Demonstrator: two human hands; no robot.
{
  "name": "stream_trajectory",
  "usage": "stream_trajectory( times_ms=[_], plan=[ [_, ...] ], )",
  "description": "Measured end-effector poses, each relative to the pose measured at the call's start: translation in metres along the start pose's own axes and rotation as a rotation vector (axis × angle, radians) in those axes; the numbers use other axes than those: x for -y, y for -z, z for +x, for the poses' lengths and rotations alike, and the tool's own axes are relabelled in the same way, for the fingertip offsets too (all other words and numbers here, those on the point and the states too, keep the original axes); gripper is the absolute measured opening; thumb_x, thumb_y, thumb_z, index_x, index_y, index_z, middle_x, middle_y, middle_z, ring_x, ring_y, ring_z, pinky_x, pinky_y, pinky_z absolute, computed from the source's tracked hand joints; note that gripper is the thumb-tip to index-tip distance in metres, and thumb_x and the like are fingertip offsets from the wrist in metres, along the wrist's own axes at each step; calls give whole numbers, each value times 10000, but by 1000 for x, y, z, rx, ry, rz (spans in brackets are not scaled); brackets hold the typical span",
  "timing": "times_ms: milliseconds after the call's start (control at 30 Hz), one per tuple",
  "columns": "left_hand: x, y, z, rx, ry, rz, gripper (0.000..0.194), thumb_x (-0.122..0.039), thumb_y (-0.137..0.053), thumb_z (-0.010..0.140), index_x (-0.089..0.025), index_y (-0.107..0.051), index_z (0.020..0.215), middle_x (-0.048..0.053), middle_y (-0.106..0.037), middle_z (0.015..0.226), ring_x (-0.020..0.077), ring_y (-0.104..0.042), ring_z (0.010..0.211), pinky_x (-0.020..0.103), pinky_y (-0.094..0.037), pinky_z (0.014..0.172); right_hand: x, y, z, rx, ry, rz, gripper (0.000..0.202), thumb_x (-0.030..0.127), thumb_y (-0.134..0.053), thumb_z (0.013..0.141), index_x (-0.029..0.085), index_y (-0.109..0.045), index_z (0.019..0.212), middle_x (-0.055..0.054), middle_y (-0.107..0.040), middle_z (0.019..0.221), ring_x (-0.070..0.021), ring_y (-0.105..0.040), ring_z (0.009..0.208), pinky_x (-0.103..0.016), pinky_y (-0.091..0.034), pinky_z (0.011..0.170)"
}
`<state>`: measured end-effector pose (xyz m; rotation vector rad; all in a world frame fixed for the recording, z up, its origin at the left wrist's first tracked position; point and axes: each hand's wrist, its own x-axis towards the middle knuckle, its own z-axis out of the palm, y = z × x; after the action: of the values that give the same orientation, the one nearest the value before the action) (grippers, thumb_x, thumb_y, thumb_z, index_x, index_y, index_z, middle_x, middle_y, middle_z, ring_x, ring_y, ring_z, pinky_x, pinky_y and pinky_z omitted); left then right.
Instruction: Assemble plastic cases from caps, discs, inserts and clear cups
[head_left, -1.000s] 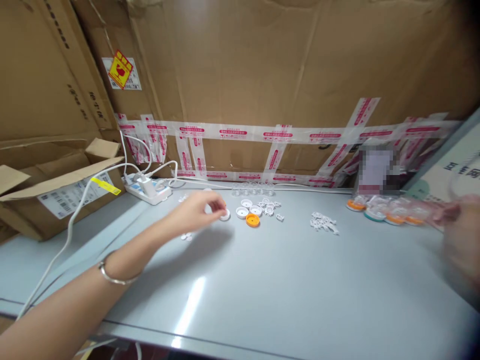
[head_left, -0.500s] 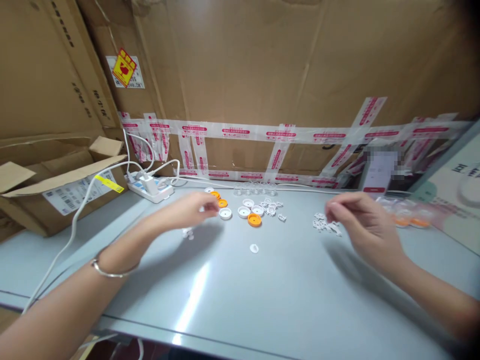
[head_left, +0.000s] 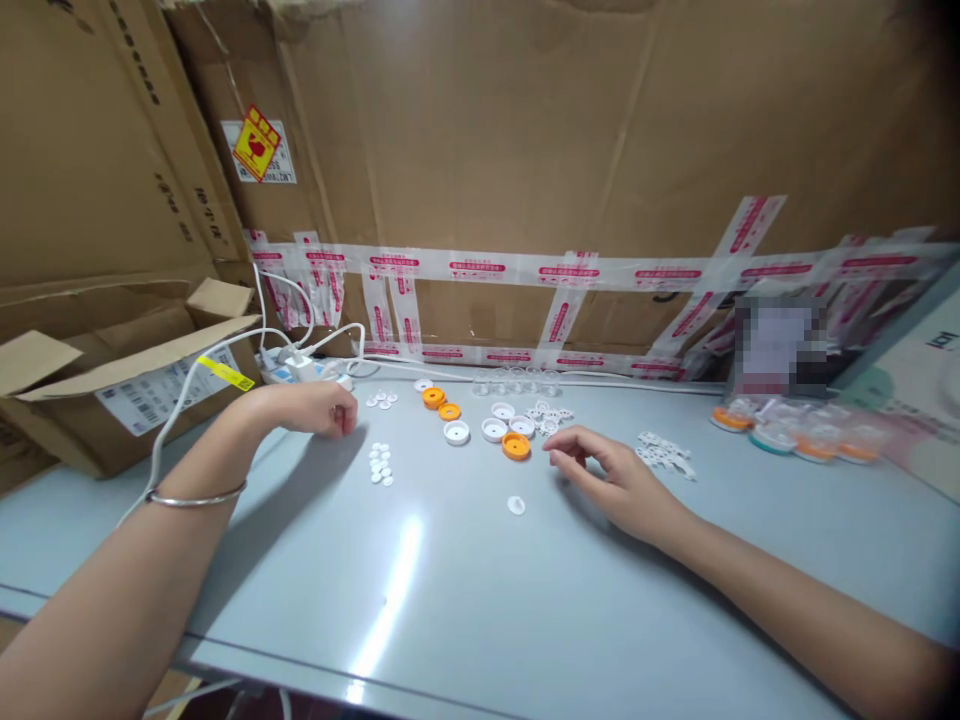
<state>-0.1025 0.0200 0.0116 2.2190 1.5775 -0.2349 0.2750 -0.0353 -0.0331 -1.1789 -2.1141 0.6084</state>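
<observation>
My left hand (head_left: 319, 408), with a bracelet at the wrist, hovers left of the small white discs (head_left: 381, 465); its fingers are curled in, and whatever they may hold is hidden. Just right of an orange round cap (head_left: 516, 447), my right hand (head_left: 611, 480) has thumb and forefinger pinched near the table; I cannot make out what is between them. White round caps (head_left: 493, 430) stand beside that orange one. A cluster of small white openwork parts (head_left: 551, 415) lies behind my right fingertips. One white disc with a raised piece (head_left: 516, 505) lies nearer to me.
More white openwork parts (head_left: 664, 455) lie to the right of my right hand. Clear cups (head_left: 517, 382) line the back. Capped clear pieces (head_left: 776, 435) sit at the right. A power strip (head_left: 307, 370) and an open cardboard box (head_left: 142, 370) stand on the left.
My left hand has moved left, away from the caps, uncovering small white discs. My right hand has moved left from the right-hand white parts to beside the front orange cap. The view has shifted slightly.
</observation>
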Motion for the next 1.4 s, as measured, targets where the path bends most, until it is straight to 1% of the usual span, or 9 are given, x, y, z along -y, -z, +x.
stream_trajectory(
  times_ms=[167, 267, 433, 633, 733, 833, 967, 1167, 1400],
  plan=[
    [-11, 0, -1, 78, 9, -16, 216, -262, -604, 602, -168, -656, 789, 36, -669, 781, 182, -599, 719, 220, -439, 603, -1, -2, 12, -3, 42, -50, 141, 294, -495, 844, 211, -609, 855, -21, -645, 823, -153, -567, 722, -269, -431, 624],
    [-18, -2, 0, 80, 5, -11, 173, -265, -597, 601, -161, -650, 729, 29, -656, 710, 177, -586, 683, 216, -424, 575, 5, -9, 30, 34, 145, -104, 106, 251, -531, 828, 204, -627, 832, -38, -643, 880, -170, -567, 813, -304, -434, 736],
    [-18, -3, 0, 86, -3, -15, 163, -269, -573, 611, -155, -656, 693, 24, -650, 684, 165, -574, 645, 209, -405, 552, 22, -36, 67, 189, 277, -208, 161, 231, -584, 814, 198, -639, 962, -82, -619, 1025, -226, -512, 1007, -389, -384, 892],
    [-4, -4, 3, 94, -24, -28, 199, -313, -579, 623, -166, -671, 720, 16, -652, 679, 150, -566, 634, 197, -400, 546, 24, -66, 89, 219, 281, -213, 52, 162, -642, 753, 179, -633, 801, -80, -649, 930, -242, -545, 939, -413, -384, 866],
    [-1, -1, 1, 52, -33, -28, 201, -321, -574, 630, -167, -662, 725, 17, -649, 691, 152, -567, 647, 198, -400, 549, 26, -53, 81, 159, 262, -188, 10, 175, -599, 789, 184, -604, 787, -63, -654, 927, -224, -550, 954, -382, -389, 865],
    [-4, 1, 0, -7, -42, -26, 189, -313, -557, 649, -170, -647, 733, 18, -647, 703, 155, -574, 657, 202, -402, 549, 30, -26, 57, 108, 218, -120, 52, 239, -540, 836, 210, -579, 817, -40, -647, 994, -197, -565, 986, -352, -411, 862],
    [-16, 0, 1, -94, -89, -61, 156, -289, -549, 670, -169, -625, 733, 21, -651, 707, 158, -586, 658, 211, -418, 556, 29, -1, 17, 184, 89, 86, 68, 292, -579, 803, 229, -581, 827, -17, -654, 999, -189, -585, 989, -348, -431, 882],
    [-51, -9, 3, -171, -265, -241, 97, -248, -547, 708, -163, -568, 752, 3, -624, 706, 130, -583, 672, 205, -452, 604, 21, -9, -9, 240, -31, 142, 278, 284, -655, 735, 227, -594, 1000, -31, -649, 1044, -183, -601, 959, -356, -458, 887],
    [-73, -18, 5, -130, -294, -237, 154, -238, -533, 744, -155, -618, 843, 25, -661, 798, 133, -603, 731, 218, -465, 663, 22, -13, -4, 286, 100, 39, 234, 218, -631, 756, 202, -648, 989, -47, -653, 1000, -191, -590, 943, -325, -457, 852]
  ],
)
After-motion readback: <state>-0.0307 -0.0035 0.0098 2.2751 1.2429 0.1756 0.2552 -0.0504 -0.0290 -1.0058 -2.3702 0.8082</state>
